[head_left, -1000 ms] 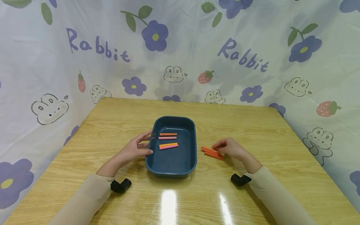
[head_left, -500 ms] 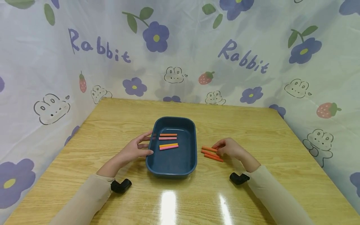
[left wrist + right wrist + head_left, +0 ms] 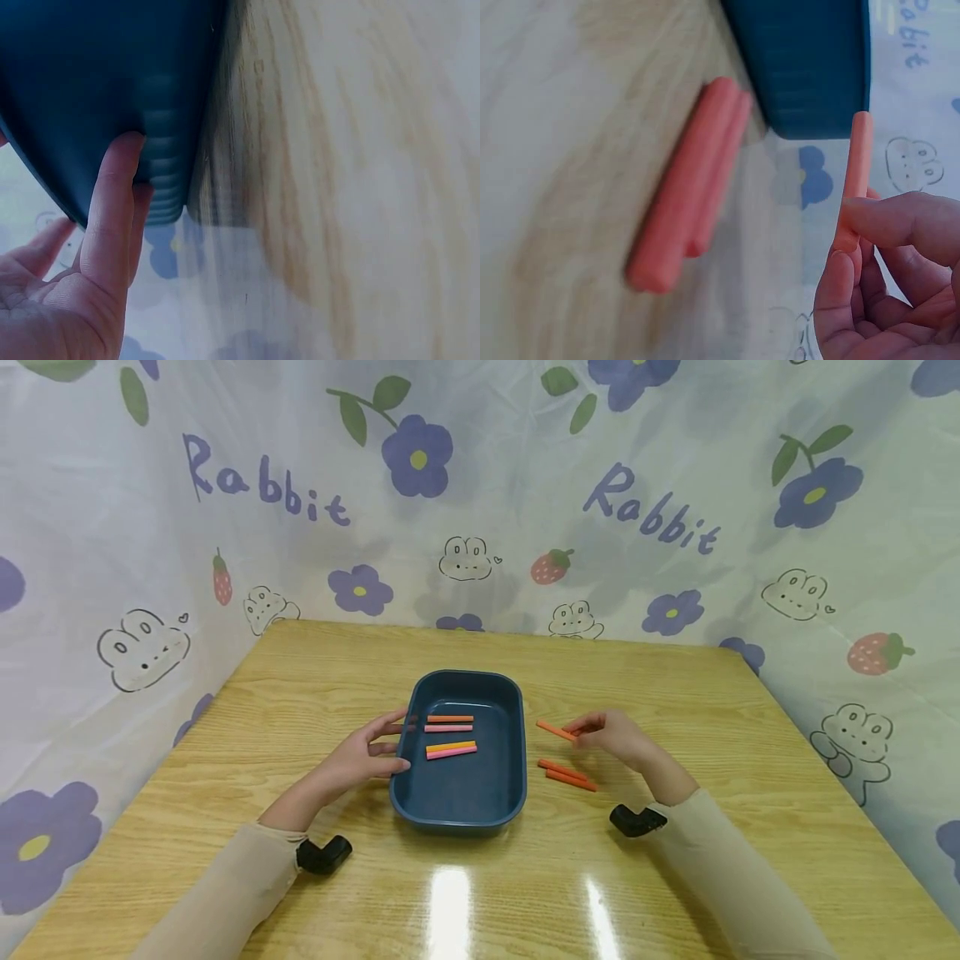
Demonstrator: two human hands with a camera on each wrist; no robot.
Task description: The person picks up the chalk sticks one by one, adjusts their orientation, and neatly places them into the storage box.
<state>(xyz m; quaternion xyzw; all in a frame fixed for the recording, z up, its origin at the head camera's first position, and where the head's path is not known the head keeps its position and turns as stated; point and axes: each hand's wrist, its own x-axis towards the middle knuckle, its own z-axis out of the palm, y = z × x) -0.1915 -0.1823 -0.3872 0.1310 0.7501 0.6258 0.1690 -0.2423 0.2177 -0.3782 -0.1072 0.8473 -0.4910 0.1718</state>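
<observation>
In the head view, my left hand (image 3: 366, 753) rests its outstretched fingers against the left side of a dark blue tray (image 3: 457, 802). In the left wrist view, fingertips (image 3: 124, 150) touch the outer wall of the tray. Right of the tray, my right hand (image 3: 617, 737) pinches an orange stick of chalk (image 3: 553, 729) between thumb and fingers. That chalk points up past the fingertips in the right wrist view. Two more orange chalk sticks (image 3: 570, 779) lie side by side on the table in front of this hand. Inside the tray are orange, pink and yellow-orange chalk sticks (image 3: 450, 728).
All of this stands on a wood-grain table (image 3: 315, 668). A white curtain (image 3: 510, 460) with rabbits, flowers and strawberries hangs behind and along both sides. Each wrist carries a black mount, such as the right one (image 3: 637, 820).
My right hand has separated one orange chalk from the group of three and moved it away from me, to the far side of the other two. The left hand and tray have stayed put.
</observation>
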